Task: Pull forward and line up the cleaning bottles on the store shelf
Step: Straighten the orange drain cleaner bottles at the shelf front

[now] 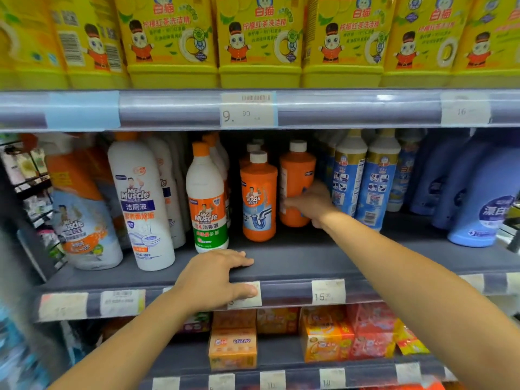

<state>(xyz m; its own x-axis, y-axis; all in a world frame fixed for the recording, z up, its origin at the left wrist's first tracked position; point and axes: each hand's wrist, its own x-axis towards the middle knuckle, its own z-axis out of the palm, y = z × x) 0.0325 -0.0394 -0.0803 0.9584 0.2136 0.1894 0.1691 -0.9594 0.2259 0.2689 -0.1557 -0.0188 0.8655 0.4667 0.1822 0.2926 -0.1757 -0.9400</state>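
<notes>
Gripping orange bottle (297, 175), right hand (312, 202), seemingly.

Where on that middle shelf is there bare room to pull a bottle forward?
The bare strip of the middle shelf runs in front of the orange drain bottle, from the left hand toward the right. The right hand has its grip on the turned orange bottle. It is crowded behind the orange bottles.
</notes>
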